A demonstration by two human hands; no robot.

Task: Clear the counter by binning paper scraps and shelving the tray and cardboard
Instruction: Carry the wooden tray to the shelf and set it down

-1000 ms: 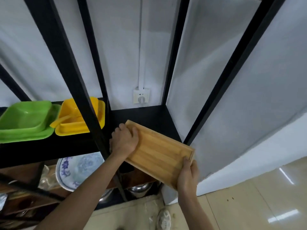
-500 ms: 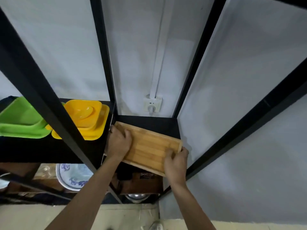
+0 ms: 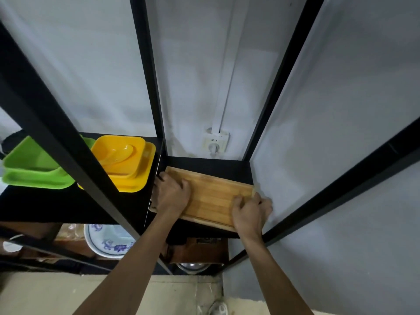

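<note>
A flat bamboo tray (image 3: pixel 212 196) lies on the black shelf (image 3: pixel 204 163) in the right bay of a black metal rack, its long side slightly askew. My left hand (image 3: pixel 171 194) grips the tray's left end, fingers curled over the top. My right hand (image 3: pixel 251 210) holds the near right corner, close to the grey side wall. The tray's front edge overhangs the shelf lip a little. No paper scraps or cardboard are in view.
Yellow dishes (image 3: pixel 126 164) and green dishes (image 3: pixel 34 169) sit on the same shelf level to the left, behind a thick black post (image 3: pixel 68 142). A blue-patterned plate (image 3: pixel 109 241) and a steel bowl (image 3: pixel 193 268) rest on lower shelves. A wall socket (image 3: pixel 216 143) is behind.
The tray has gone from tilted in mid-air in front of the rack to lying nearly flat on the shelf, pushed further in. Both hands moved inward with it.
</note>
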